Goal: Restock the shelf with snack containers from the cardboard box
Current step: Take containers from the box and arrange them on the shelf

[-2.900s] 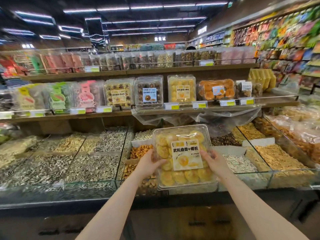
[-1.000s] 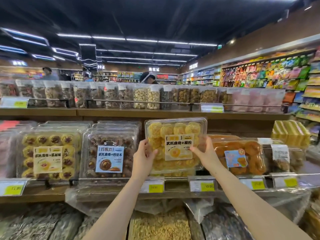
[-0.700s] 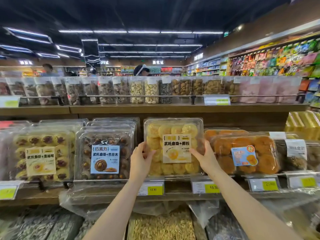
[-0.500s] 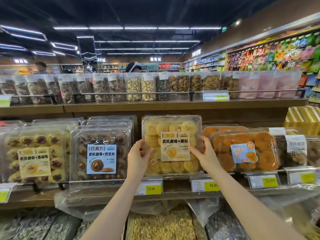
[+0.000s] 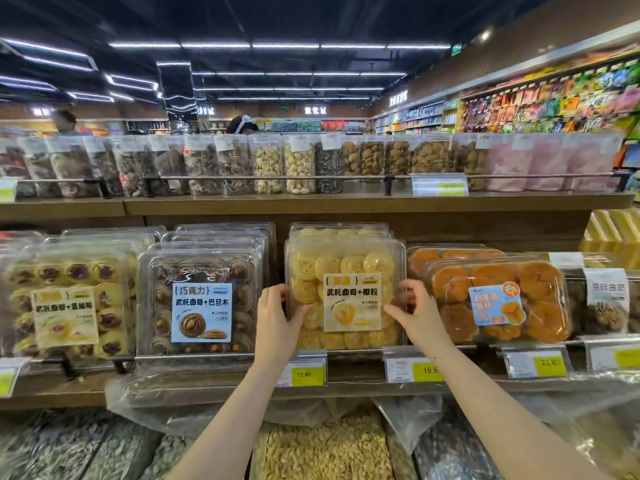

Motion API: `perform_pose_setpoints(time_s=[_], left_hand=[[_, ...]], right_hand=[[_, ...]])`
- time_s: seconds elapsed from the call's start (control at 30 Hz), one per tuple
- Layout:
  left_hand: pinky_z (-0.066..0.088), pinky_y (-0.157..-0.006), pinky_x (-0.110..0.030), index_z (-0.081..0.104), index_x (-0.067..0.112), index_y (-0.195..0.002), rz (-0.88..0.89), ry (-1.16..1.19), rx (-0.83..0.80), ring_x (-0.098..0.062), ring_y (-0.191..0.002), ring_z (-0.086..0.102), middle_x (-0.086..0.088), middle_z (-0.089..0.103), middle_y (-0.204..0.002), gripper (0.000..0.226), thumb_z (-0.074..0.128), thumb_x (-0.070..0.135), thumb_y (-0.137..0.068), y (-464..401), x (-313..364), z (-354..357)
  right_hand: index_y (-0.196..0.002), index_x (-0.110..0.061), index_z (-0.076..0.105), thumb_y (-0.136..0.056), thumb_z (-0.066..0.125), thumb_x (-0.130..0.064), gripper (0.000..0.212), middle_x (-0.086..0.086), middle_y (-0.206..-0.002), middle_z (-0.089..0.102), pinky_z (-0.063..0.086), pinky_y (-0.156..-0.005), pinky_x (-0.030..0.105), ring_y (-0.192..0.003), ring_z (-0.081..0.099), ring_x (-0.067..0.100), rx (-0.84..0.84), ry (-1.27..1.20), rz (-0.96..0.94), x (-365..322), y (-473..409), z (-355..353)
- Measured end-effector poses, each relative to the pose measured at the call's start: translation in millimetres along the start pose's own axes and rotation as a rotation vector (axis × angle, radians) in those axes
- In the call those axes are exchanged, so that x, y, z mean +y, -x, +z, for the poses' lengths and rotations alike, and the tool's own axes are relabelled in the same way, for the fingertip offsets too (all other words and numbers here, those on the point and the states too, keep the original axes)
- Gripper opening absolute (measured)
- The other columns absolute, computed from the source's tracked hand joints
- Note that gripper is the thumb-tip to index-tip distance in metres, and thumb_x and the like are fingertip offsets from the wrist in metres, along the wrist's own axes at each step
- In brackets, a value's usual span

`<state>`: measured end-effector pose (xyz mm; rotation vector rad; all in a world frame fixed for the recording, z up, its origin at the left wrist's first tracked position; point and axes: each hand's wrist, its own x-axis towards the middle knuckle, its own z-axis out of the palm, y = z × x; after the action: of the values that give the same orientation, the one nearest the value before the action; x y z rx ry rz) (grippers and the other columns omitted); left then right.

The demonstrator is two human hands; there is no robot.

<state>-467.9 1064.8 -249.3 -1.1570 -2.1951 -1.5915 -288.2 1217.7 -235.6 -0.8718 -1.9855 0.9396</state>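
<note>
Nearest, along the bottom of the frame, lie loose bulk snacks in bins (image 5: 322,452), partly under crumpled clear plastic sheeting (image 5: 194,403). Above them both bare forearms reach up from the lower centre to the middle wooden shelf (image 5: 353,384), whose front rail carries yellow price tags (image 5: 304,370). The left hand (image 5: 277,320) curls its fingers round the left edge of the clear square plastic container of pale yellow cookies (image 5: 343,292), thumb on the front face; the right hand (image 5: 417,315) pinches the container's right edge with bent fingers and thumb. The container stands upright at the centre of the frame on that shelf, in front of another box of the same kind. Just beside it to the left stands a stack of clear boxes of chocolate cookies with a blue label (image 5: 202,296), touching or nearly touching the left hand, and further left a box of jam-centred cookies (image 5: 69,299). To the right, close against the right hand, sit clear boxes of orange pastries (image 5: 491,299). On the upper shelf a row of tall clear jars of nuts and dried goods (image 5: 298,164) stands behind a metal rail (image 5: 311,177). At the upper right, a far wall of coloured snack packets (image 5: 554,105) shows blurred.
</note>
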Motion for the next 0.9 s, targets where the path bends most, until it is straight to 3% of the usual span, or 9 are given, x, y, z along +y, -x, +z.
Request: perform_pose_setpoints(time_s=[0.07, 0.17, 0.33, 0.47, 0.63, 0.7, 0.77, 0.8, 0.9], left_hand=[[0.034, -0.104, -0.034, 0.033, 0.008, -0.138, -0.022, 0.015, -0.009, -0.024, -0.127, 0.037, -0.011, 0.041, -0.134, 0.064, 0.066, 0.018, -0.084, 7, 2, 4], [0.024, -0.111, -0.038, -0.001, 0.022, -0.149, -0.040, 0.098, -0.031, -0.024, -0.141, 0.020, -0.010, 0.021, -0.153, 0.085, 0.060, 0.019, -0.089, 11, 13, 8], [0.046, -0.094, -0.051, -0.022, 0.049, -0.138, -0.104, 0.031, -0.072, -0.029, -0.115, 0.054, -0.010, 0.044, -0.140, 0.088, 0.052, 0.035, -0.092, 1, 20, 17], [0.047, -0.078, -0.039, -0.017, 0.044, -0.141, -0.141, 0.010, -0.035, -0.030, -0.092, 0.057, -0.018, 0.052, -0.121, 0.085, 0.051, 0.035, -0.092, 2, 10, 13], [0.043, -0.092, -0.042, -0.021, 0.042, -0.140, -0.200, 0.058, -0.073, -0.031, -0.111, 0.052, -0.019, 0.044, -0.132, 0.087, 0.051, 0.028, -0.093, 2, 10, 9], [0.035, -0.105, -0.042, -0.022, 0.040, -0.139, -0.182, 0.066, -0.109, -0.033, -0.130, 0.038, -0.020, 0.026, -0.148, 0.085, 0.050, 0.024, -0.094, 8, 19, 5], [0.022, -0.112, -0.033, -0.012, 0.028, -0.146, -0.114, 0.042, -0.120, -0.028, -0.144, 0.014, -0.012, 0.005, -0.157, 0.079, 0.048, 0.023, -0.095, 17, 27, -5], [0.019, -0.112, -0.031, -0.002, 0.023, -0.149, -0.020, -0.013, -0.062, -0.025, -0.145, 0.012, -0.008, 0.005, -0.157, 0.073, 0.048, 0.025, -0.095, 19, 27, -14], [0.015, -0.115, -0.051, 0.029, 0.021, -0.144, 0.262, -0.368, 0.186, -0.030, -0.142, 0.018, -0.010, 0.025, -0.154, 0.057, 0.042, 0.039, -0.092, 0, 8, -41]], right_hand=[[-0.130, -0.018, 0.039, -0.079, 0.070, -0.021, 0.060, 0.005, -0.132, 0.042, 0.036, -0.105, 0.039, -0.126, 0.038, 0.022, 0.067, 0.165, -0.009, 0, 3, 3], [-0.145, -0.019, 0.018, -0.085, 0.063, -0.029, 0.076, 0.007, -0.149, 0.024, 0.027, -0.114, 0.041, -0.139, 0.025, 0.022, 0.026, 0.042, -0.002, -9, 4, 9], [-0.147, -0.025, 0.004, -0.096, 0.040, -0.035, 0.063, 0.006, -0.149, 0.034, 0.032, -0.107, 0.038, -0.133, 0.038, 0.026, -0.058, -0.165, 0.095, -27, -7, 15], [-0.145, -0.030, 0.008, -0.095, 0.037, -0.043, 0.060, 0.003, -0.148, 0.037, 0.035, -0.105, 0.042, -0.129, 0.043, 0.029, -0.083, -0.070, 0.114, -22, -5, 25], [-0.145, -0.031, 0.008, -0.096, 0.039, -0.040, 0.060, 0.004, -0.150, 0.033, 0.033, -0.107, 0.044, -0.133, 0.038, 0.029, -0.106, -0.187, 0.147, -17, -5, 30], [-0.147, -0.029, 0.004, -0.094, 0.045, -0.037, 0.068, 0.004, -0.154, 0.026, 0.028, -0.111, 0.044, -0.138, 0.031, 0.026, -0.090, -0.237, 0.150, -19, -5, 29], [-0.148, -0.028, 0.001, -0.090, 0.055, -0.032, 0.080, 0.002, -0.156, 0.018, 0.022, -0.116, 0.042, -0.142, 0.022, 0.020, -0.032, -0.232, 0.073, -25, -1, 28], [-0.148, -0.029, 0.002, -0.087, 0.060, -0.031, 0.084, 0.001, -0.156, 0.017, 0.020, -0.117, 0.043, -0.143, 0.019, 0.018, 0.012, -0.186, 0.001, -29, 2, 29], [-0.144, -0.036, 0.008, -0.079, 0.068, -0.038, 0.088, 0.005, -0.156, 0.015, 0.019, -0.117, 0.044, -0.144, 0.013, 0.021, 0.130, 0.098, -0.215, -46, 7, 33]])
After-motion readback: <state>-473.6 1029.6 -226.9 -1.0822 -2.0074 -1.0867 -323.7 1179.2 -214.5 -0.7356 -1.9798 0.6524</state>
